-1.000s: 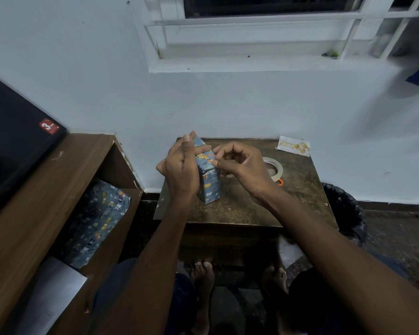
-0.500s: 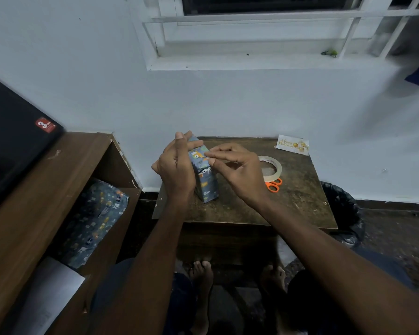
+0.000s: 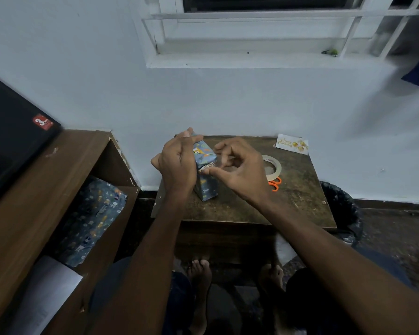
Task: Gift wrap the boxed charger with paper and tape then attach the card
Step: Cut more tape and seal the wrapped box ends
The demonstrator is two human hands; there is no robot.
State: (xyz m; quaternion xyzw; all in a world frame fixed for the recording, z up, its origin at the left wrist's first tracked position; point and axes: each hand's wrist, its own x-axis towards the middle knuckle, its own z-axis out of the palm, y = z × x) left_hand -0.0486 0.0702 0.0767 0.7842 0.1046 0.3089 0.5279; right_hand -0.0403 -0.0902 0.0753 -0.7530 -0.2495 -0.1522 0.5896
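While left hand grips box, right pinches.

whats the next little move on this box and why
Probably press the loose end flap flat with the right hand, then tape it. The left hand holds the wrapped box upright on the table, a patch at its folded end looks uncovered, and the tape roll lies just behind the right hand.
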